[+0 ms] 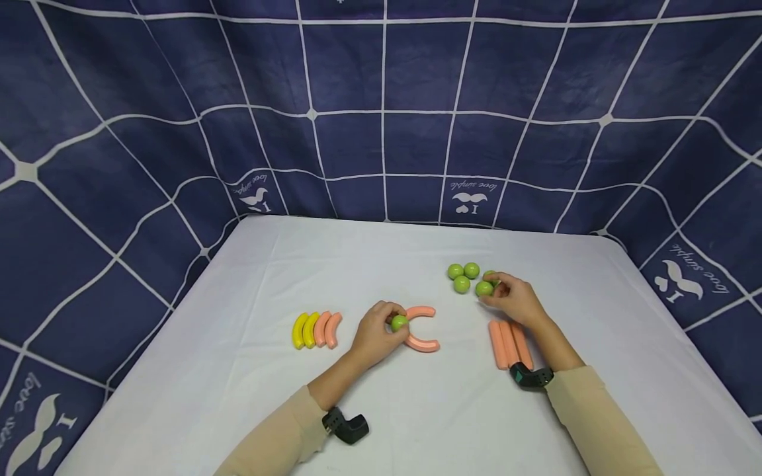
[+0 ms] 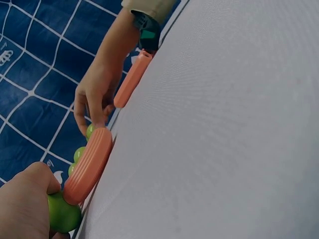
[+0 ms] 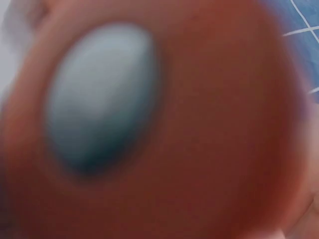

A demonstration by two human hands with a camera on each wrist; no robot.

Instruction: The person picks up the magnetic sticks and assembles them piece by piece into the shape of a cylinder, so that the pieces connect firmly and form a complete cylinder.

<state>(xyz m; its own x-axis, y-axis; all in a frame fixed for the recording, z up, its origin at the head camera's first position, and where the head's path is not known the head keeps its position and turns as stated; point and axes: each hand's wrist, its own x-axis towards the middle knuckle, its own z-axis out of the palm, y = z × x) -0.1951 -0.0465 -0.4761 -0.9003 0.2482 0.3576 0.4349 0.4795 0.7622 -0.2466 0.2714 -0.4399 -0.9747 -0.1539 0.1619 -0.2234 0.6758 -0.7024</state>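
My left hand (image 1: 376,334) pinches a green ball (image 1: 399,322) between thumb and fingers. That ball sits at the left ends of two curved pink pieces (image 1: 423,345), which open to the right. In the left wrist view, the ball (image 2: 64,213) touches the end of a ribbed curved piece (image 2: 89,167). Farther right, my right hand (image 1: 513,297) has thumb and index finger around another green ball (image 1: 484,289); one more is partly hidden behind the fingers. A blurred orange-pink piece (image 3: 214,124) with an oval hole fills most of the right wrist view.
Several green balls (image 1: 461,284) lie left of my right hand. Straight pink sticks (image 1: 500,345) lie side by side below my right forearm. Two yellow curved pieces (image 1: 303,330) and two pink ones (image 1: 326,329) form a row at left on the white tabletop (image 1: 238,396).
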